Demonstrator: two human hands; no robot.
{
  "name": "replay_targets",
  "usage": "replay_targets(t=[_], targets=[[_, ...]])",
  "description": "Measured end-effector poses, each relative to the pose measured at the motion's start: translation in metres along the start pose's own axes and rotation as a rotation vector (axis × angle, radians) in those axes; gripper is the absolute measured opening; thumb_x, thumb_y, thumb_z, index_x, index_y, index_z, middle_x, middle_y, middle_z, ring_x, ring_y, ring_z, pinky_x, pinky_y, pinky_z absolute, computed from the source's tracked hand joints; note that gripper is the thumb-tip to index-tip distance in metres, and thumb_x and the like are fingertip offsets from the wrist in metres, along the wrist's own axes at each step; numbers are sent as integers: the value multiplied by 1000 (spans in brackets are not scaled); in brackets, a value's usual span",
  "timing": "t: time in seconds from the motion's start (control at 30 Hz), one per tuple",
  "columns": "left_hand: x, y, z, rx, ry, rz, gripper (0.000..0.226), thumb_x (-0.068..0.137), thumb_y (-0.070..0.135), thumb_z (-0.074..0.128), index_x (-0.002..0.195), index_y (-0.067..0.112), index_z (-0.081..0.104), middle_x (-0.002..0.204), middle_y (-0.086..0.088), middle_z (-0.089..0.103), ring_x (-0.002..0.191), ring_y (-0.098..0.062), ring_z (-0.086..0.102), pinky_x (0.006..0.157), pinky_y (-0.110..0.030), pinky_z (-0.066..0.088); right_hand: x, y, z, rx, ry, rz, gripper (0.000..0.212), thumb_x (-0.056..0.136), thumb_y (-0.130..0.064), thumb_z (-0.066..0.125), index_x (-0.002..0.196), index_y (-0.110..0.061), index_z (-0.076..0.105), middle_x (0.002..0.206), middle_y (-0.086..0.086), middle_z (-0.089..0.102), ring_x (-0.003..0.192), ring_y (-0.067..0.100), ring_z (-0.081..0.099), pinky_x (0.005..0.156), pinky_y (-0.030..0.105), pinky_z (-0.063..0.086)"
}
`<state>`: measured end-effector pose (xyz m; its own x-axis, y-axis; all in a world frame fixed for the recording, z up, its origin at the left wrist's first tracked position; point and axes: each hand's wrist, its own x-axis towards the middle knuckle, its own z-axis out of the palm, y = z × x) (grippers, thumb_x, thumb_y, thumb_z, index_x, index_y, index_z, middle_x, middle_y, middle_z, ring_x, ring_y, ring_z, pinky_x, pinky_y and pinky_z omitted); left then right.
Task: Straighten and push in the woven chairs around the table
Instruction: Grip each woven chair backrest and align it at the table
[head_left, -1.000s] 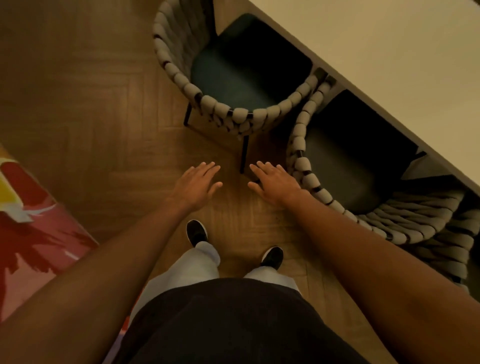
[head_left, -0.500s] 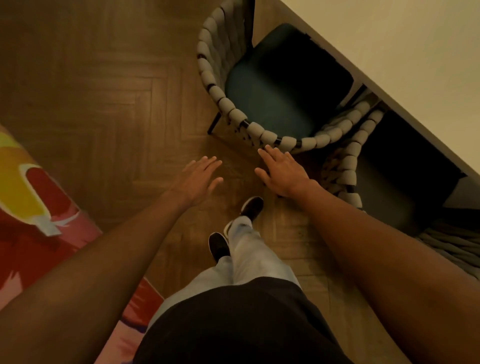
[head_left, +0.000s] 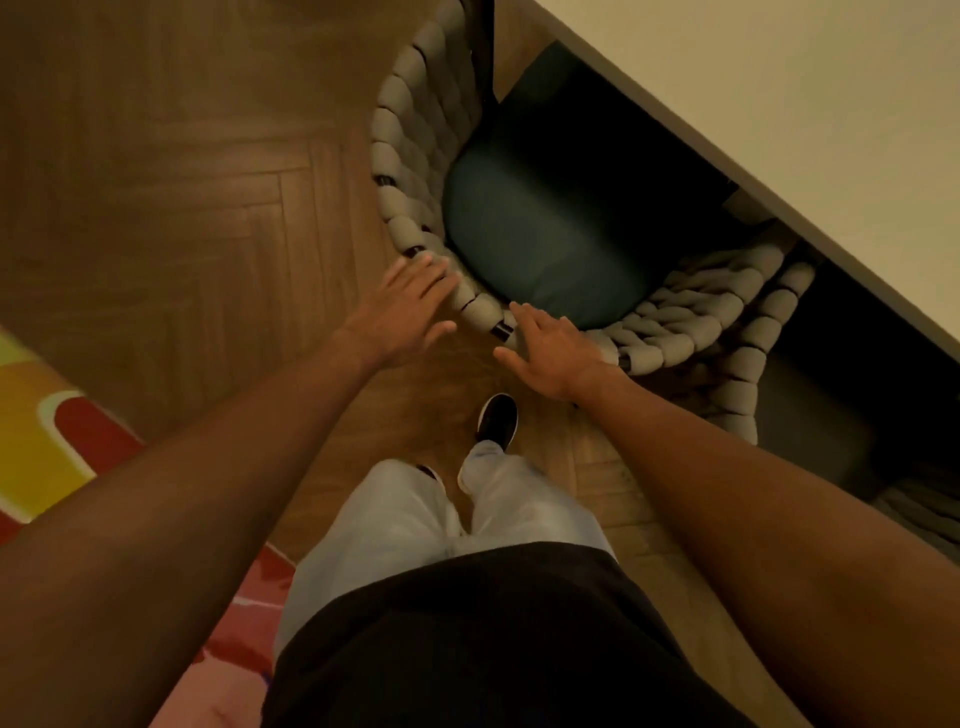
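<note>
Both hands, the left hand (head_left: 402, 306) and right hand (head_left: 553, 348), were laid with fingers spread flat, grasping nothing, on the chair (head_left: 415, 208) back so it could be pushed under the desk (head_left: 779, 78).

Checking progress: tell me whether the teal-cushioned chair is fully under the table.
No: most of the teal cushion of the woven chair lies clear of the table edge.
</note>
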<state>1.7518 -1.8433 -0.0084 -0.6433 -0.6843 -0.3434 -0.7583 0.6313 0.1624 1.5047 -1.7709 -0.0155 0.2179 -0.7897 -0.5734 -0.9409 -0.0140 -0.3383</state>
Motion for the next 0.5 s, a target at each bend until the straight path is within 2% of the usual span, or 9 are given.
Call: replay_targets(t=[0.1, 0.27, 0.43, 0.5], targets=[[23, -21, -1, 103, -71, 139, 76, 99, 63, 29, 159, 17, 20, 165, -12, 23, 154, -29, 16, 125, -47, 9, 10, -4, 4, 57, -9, 70, 79, 98, -65, 41, 159, -20, 19, 160, 10, 34, 143, 31, 39, 119, 52, 29], [63, -44, -5, 290, -136, 390, 78, 96, 66, 41, 156, 17, 29, 161, -8, 33, 151, -28, 23, 124, -48, 12, 25, -13, 10, 93, -24, 173, 76, 96, -63, 47, 156, -21, 25, 151, 13, 45, 132, 34, 48, 108, 49, 42], [96, -53, -7, 295, -190, 580, 66, 94, 66, 47, 143, 22, 43, 144, -4, 54, 134, -24, 49, 114, -42, 33, 35, -26, 14, 71, 31, 362, 54, 92, -60, 57, 131, -24, 52, 121, 6, 63, 105, 28, 63, 87, 43, 52], [98, -57, -6, 263, -201, 609, 65, 95, 66, 45, 142, 22, 45, 142, -5, 56, 129, -24, 54, 108, -41, 41, 37, -32, 17, 41, 62, 418, 47, 92, -57, 60, 124, -23, 57, 116, 5, 65, 101, 28, 65, 83, 41, 53]])
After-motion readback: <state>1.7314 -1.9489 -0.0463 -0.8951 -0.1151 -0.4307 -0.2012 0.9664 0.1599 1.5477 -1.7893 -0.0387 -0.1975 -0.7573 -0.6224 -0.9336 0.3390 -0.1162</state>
